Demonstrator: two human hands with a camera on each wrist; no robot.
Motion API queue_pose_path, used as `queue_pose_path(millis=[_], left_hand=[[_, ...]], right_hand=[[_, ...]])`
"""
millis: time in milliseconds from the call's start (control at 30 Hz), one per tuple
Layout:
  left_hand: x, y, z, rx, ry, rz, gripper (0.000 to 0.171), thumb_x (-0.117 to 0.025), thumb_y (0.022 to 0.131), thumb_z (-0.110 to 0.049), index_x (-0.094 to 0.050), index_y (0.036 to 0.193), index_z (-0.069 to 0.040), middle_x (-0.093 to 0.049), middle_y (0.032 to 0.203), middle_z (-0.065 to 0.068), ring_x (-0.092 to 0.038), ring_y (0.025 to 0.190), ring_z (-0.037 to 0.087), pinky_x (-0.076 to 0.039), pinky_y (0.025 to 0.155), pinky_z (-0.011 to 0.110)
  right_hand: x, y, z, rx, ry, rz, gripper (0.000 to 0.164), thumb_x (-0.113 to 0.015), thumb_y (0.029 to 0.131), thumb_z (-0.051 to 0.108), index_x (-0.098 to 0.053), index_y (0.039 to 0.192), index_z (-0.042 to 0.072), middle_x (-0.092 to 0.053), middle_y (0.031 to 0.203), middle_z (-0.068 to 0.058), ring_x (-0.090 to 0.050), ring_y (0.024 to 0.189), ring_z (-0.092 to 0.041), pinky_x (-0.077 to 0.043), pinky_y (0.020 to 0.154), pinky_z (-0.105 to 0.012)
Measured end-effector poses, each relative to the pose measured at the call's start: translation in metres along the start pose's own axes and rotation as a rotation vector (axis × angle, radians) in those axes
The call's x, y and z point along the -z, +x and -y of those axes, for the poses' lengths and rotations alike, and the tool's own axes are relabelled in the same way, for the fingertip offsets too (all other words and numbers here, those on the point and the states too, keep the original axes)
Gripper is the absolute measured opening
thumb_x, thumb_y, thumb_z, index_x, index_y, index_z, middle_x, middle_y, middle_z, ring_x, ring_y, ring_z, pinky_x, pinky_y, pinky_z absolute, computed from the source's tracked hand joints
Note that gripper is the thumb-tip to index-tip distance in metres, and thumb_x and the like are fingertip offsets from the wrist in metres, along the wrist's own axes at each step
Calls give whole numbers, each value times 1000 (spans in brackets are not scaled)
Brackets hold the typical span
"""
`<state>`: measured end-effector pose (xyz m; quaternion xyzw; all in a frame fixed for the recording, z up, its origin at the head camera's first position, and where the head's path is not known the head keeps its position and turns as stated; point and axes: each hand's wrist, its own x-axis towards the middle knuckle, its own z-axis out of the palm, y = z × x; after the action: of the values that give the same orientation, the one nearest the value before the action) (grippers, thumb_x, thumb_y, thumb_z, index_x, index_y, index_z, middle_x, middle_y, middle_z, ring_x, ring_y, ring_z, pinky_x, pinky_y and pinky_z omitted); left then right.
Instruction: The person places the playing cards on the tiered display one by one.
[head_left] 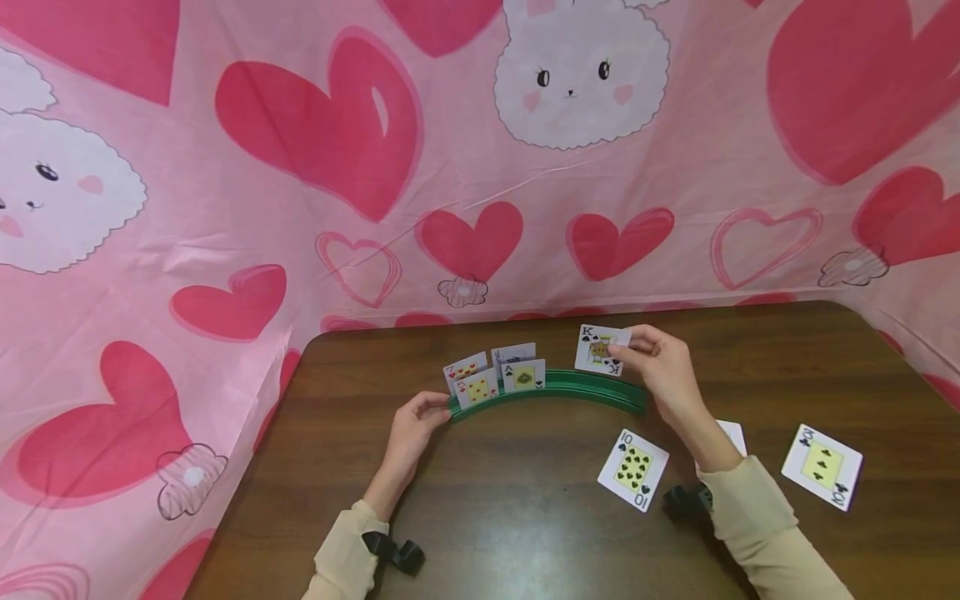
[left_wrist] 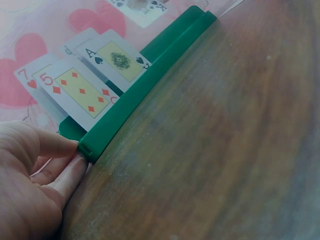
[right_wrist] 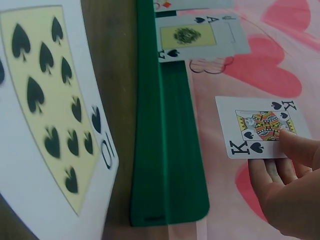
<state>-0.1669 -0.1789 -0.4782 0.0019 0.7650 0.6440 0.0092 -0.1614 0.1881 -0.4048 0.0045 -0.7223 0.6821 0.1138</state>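
A curved green card holder (head_left: 577, 385) stands on the table. My left hand (head_left: 417, 425) pinches its left end between thumb and fingers, as the left wrist view also shows. Between the thumb and fingers of my right hand (head_left: 663, 367) is a king of spades (head_left: 596, 350), held up above and behind the holder's right part, apart from it. In the holder's left half stand a seven of hearts (left_wrist: 31, 80), a five of diamonds (head_left: 477, 389), an ace of spades (head_left: 524, 376) and, behind the ace, a mostly hidden card (head_left: 513, 353).
A ten of spades (head_left: 633, 470) lies face up before the holder. Farther right lies another face-up card with clubs (head_left: 822, 467). My right forearm partly covers a white card (head_left: 732, 435). Behind the wooden table (head_left: 510, 500) hangs a pink heart-patterned cloth (head_left: 450, 167).
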Motion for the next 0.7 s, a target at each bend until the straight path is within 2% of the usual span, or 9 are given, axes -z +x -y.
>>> queue_pose_path(millis=[300, 700], left_hand=[[0, -1, 0, -5, -6, 7, 21, -65, 98, -2, -69, 118, 5, -69, 123, 17, -67, 109, 26, -50, 95, 37], [0, -1, -2, -1, 7, -2, 21, -65, 99, -3, -70, 118, 4, -69, 123, 17, -66, 110, 27, -51, 97, 40]], right_hand=[[-13, -1, -10, 27, 4, 17, 30, -71, 96, 3, -64, 118, -17, -75, 90, 12, -68, 85, -5, -56, 77, -22], [-20, -3, -17, 9, -39, 38, 29, -71, 97, 6, -66, 119, -12, -76, 96, 9, -68, 89, -7, -54, 81, -20]])
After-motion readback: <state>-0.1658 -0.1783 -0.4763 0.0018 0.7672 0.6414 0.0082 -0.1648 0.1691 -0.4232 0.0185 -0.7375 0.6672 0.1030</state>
